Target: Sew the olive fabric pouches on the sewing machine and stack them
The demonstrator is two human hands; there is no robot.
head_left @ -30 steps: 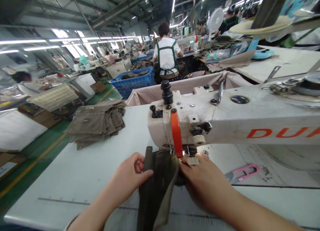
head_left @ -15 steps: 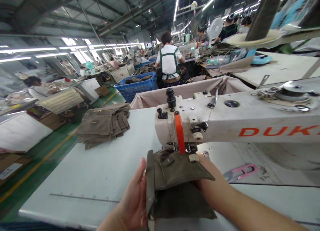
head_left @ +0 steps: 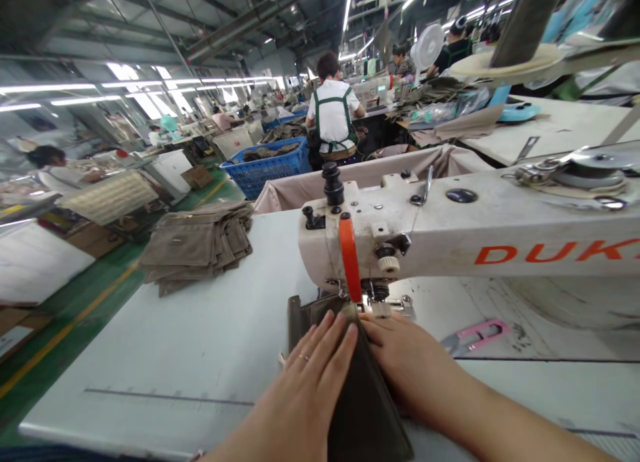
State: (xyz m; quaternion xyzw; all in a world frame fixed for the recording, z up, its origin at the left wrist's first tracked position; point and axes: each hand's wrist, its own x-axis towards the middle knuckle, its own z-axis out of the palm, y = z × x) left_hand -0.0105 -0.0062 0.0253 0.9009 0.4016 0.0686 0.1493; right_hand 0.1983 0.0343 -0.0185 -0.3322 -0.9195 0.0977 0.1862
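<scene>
A dark olive fabric piece (head_left: 363,409) lies on the white table under the head of a white sewing machine (head_left: 450,239). My left hand (head_left: 313,375) rests flat on the fabric with fingers stretched toward the needle area. My right hand (head_left: 407,359) lies flat on the fabric's right side, fingertips close to the presser foot (head_left: 383,307). Both hands press the cloth down; neither grips anything.
A stack of olive fabric pieces (head_left: 195,245) sits at the table's far left. Pink thread snips (head_left: 475,333) lie right of my hands. Beyond are a beige cloth bin (head_left: 370,172), a blue crate (head_left: 267,162), and a person in a green apron (head_left: 333,112) seated with back turned.
The fabric's top layer, lifted half a second ago, now lies flat. My left hand moved from the fabric's left edge onto its top, fingers spread flat.
</scene>
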